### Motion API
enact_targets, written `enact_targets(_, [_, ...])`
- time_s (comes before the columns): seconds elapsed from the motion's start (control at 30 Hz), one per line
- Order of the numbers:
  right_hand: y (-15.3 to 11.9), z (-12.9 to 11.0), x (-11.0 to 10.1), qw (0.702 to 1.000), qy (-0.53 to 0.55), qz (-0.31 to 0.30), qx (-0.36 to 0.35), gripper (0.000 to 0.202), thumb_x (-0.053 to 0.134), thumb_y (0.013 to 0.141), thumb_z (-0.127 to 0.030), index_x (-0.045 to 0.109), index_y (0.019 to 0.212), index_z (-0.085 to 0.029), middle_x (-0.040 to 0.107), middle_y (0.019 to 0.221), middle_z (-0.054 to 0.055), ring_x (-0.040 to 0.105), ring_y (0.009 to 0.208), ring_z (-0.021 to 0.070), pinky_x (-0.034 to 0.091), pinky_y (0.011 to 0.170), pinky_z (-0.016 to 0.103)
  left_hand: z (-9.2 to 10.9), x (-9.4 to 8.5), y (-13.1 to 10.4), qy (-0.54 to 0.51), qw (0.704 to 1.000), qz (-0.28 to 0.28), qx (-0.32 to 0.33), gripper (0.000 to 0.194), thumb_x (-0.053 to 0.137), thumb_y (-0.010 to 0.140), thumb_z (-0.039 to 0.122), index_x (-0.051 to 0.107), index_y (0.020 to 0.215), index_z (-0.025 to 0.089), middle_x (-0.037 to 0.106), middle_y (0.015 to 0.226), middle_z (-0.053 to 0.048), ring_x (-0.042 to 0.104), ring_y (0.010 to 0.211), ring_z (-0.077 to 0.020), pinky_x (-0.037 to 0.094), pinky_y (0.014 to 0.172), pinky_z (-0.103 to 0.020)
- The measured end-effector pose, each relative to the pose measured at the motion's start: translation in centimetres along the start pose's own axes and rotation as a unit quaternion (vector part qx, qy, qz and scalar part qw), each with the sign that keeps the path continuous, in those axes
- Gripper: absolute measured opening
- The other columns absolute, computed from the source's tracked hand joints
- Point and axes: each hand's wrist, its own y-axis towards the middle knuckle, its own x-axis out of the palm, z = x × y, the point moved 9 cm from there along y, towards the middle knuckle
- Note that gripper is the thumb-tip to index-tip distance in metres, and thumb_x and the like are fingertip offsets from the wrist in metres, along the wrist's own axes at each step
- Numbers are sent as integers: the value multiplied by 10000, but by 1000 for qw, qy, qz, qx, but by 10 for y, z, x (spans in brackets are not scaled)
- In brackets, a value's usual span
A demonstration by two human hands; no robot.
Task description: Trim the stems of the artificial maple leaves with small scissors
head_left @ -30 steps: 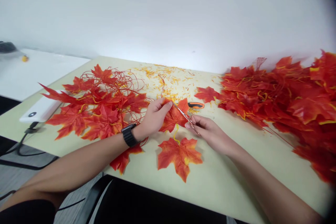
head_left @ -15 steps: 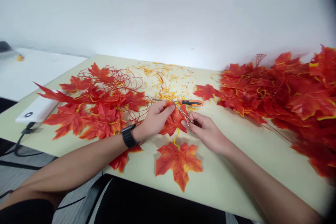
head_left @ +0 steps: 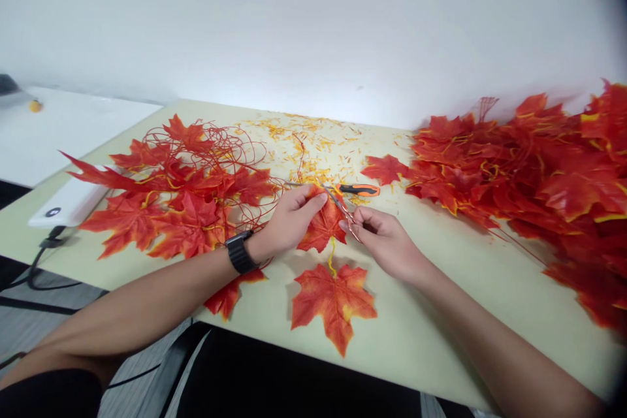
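Near the middle of the table, my left hand (head_left: 291, 217) pinches the upper part of a red-orange maple leaf (head_left: 322, 227). Small metal scissors (head_left: 345, 211) are held in my right hand (head_left: 383, 238), their blades pointing up and left, close to my left fingertips and the leaf's top. A yellow stem runs down from this leaf to a second maple leaf (head_left: 335, 307), which lies nearer the table's front edge. Where the blades meet the leaf is too small to make out.
Behind my hands lie an orange-and-black handled tool (head_left: 360, 190) and yellow scraps (head_left: 313, 137). Leaves with tangled red strings (head_left: 191, 219) cover the left, beside a white device (head_left: 68, 199) with a cable. A large leaf pile (head_left: 519, 170) fills the right of the table (head_left: 431, 346).
The scissors' blades have shifted slightly at my left fingertips, and my right hand has turned a little. The lower leaf has moved very slightly. My left hand keeps its pinch.
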Motion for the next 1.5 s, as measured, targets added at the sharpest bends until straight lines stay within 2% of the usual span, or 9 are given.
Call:
enact_targets(0.17, [0, -8, -9, 1000, 9, 25, -5, 546, 690, 928, -620, 380, 702, -233, 403, 701, -31, 365, 683, 144, 330, 641, 308, 3, -3, 0, 11, 1000, 19, -15, 342, 682, 916, 401, 573, 677, 183, 576, 669, 19, 486, 632, -116, 397, 618, -272])
enact_targets(0.37, [-1, -14, -14, 1000, -24, 2, 1, 559, 673, 921, -687, 401, 740, -234, 424, 734, -23, 380, 716, 159, 320, 647, 312, 4, -8, 4, -22, 999, 12, -27, 326, 714, 888, 424, 616, 700, 177, 611, 689, 16, 511, 632, -113, 419, 618, -256])
enact_targets(0.53, [-2, -10, -6, 999, -26, -32, 5, 522, 658, 951, -628, 385, 740, -237, 398, 732, -32, 359, 703, 155, 305, 652, 317, 2, -7, 8, -52, 998, -1, -34, 315, 736, 872, 432, 651, 724, 167, 649, 713, 0, 551, 644, -121, 446, 627, -259])
enact_targets(0.7, [-4, -6, -3, 999, -34, -32, 2, 460, 635, 975, -579, 403, 769, -240, 421, 738, -29, 372, 701, 158, 319, 651, 317, 2, -4, 7, -58, 998, -10, -32, 294, 730, 872, 415, 675, 732, 162, 658, 701, -5, 560, 632, -120, 449, 625, -260])
enact_targets(0.9, [-3, -6, -2, 999, -27, -33, 1, 476, 662, 965, -570, 378, 766, -243, 406, 733, -31, 359, 695, 156, 323, 639, 309, 2, 1, 4, -52, 996, -46, -53, 268, 744, 861, 388, 688, 722, 167, 661, 698, -7, 559, 643, -119, 450, 634, -254])
enact_targets(1.07, [-2, -10, -3, 998, -3, -54, 9, 541, 683, 933, -635, 368, 739, -240, 393, 716, -34, 351, 677, 146, 305, 626, 300, 0, 2, 8, -68, 990, -85, -85, 271, 787, 783, 382, 670, 658, 172, 629, 640, 13, 528, 580, -106, 422, 557, -235])
enact_targets(1.2, [0, -12, -9, 998, -20, -57, 3, 568, 677, 915, -687, 381, 732, -238, 396, 714, -32, 353, 675, 147, 303, 621, 300, -2, 1, 11, -77, 985, -96, -117, 274, 809, 750, 392, 680, 649, 172, 633, 610, 15, 513, 532, -95, 408, 519, -222])
enact_targets(1.37, [-1, -15, -11, 997, -26, -67, 12, 567, 689, 914, -673, 375, 735, -236, 408, 714, -32, 354, 677, 144, 294, 618, 300, -2, 1, 12, -98, 980, -105, -135, 318, 848, 733, 416, 675, 630, 169, 633, 592, 10, 510, 498, -89, 400, 494, -219])
enact_targets(1.5, [-2, -17, -9, 997, -23, -75, 12, 560, 690, 920, -665, 373, 741, -238, 413, 709, -33, 354, 670, 143, 292, 612, 298, -1, 2, 12, -105, 976, -133, -139, 332, 884, 739, 433, 711, 674, 157, 690, 668, -17, 591, 562, -105, 467, 551, -227])
